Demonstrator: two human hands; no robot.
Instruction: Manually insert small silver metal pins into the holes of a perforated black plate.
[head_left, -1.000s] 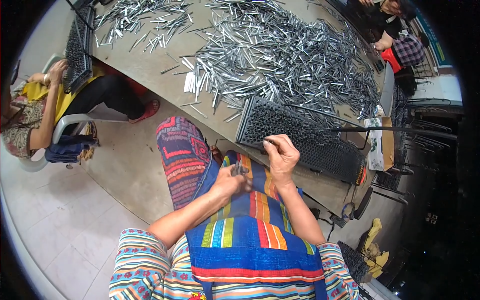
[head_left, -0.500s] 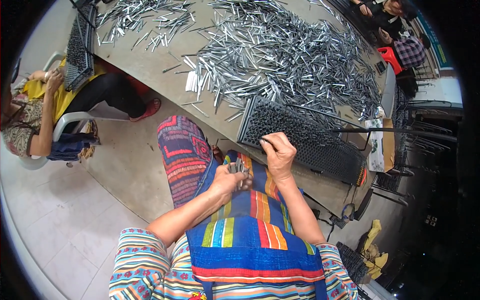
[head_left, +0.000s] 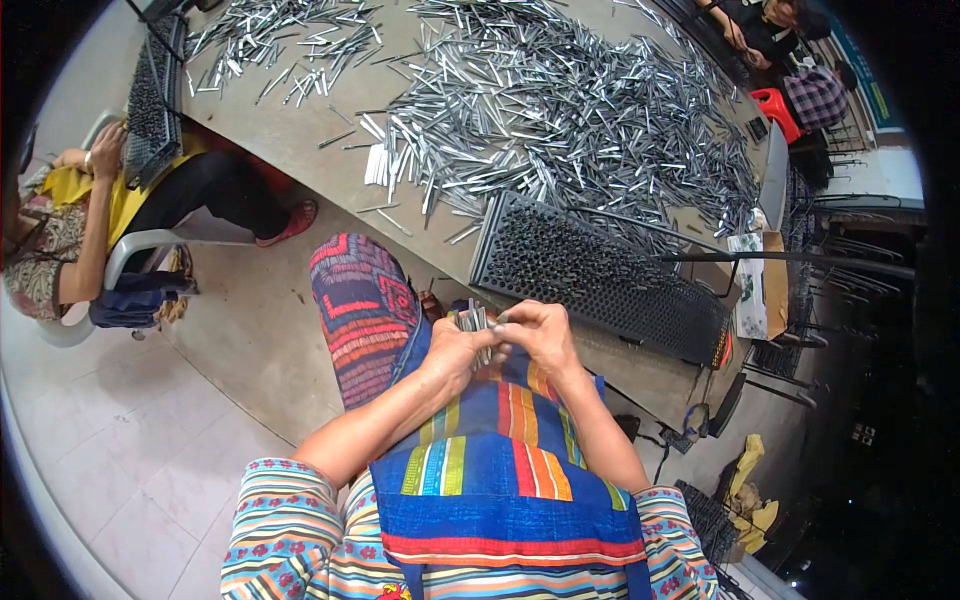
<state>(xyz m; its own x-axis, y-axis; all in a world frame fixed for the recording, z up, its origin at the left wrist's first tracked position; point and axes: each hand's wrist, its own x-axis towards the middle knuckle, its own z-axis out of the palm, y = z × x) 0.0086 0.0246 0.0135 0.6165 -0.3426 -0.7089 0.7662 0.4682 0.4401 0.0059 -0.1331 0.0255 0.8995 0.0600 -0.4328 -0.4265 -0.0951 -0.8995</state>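
Note:
My left hand [head_left: 457, 350] is closed around a small bundle of thin grey metal strips [head_left: 474, 322], held above my lap. Against that bundle, the thumb and fingers of my right hand [head_left: 540, 338] pinch together; whatever is between them is too small to make out. Just beyond my hands, a black perforated rack [head_left: 650, 308] lies slanted along the table edge. Its upper left part is filled with many small dark upright pieces, while bare holes show toward its lower right. A large heap of loose metal strips [head_left: 570, 110] spreads over the table behind it.
The table [head_left: 290, 150] also carries a smaller strip pile [head_left: 300, 40]. A cardboard box [head_left: 762, 285] stands right of the rack. At left, a seated person [head_left: 85, 200] works beside another rack [head_left: 152, 105]. More people are at far right near a red container [head_left: 778, 112].
My right hand has moved from the rack's near edge down and left to the bundle in my left hand. My left hand has risen slightly. The seated person's hands shifted a little.

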